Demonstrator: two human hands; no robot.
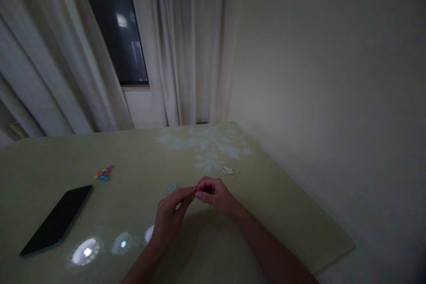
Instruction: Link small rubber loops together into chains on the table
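Observation:
My left hand [171,213] and my right hand [216,195] meet above the table [133,208], fingertips together. Both are closed in a pinch around something tiny between them, too small and dim to name. Just beyond my left hand lies a small clear, pale item [170,188]. Some small white pieces [228,170] rest on the table past my right hand. To the left sits a little pile of colourful pieces [104,173], in pink, orange, green and blue.
A black tablet-like slab [58,219] lies at the left. Light reflections show on the glossy tabletop near the front. Behind the table hang curtains [179,44] beside a dark window [113,22]; a wall [316,75] borders the right side.

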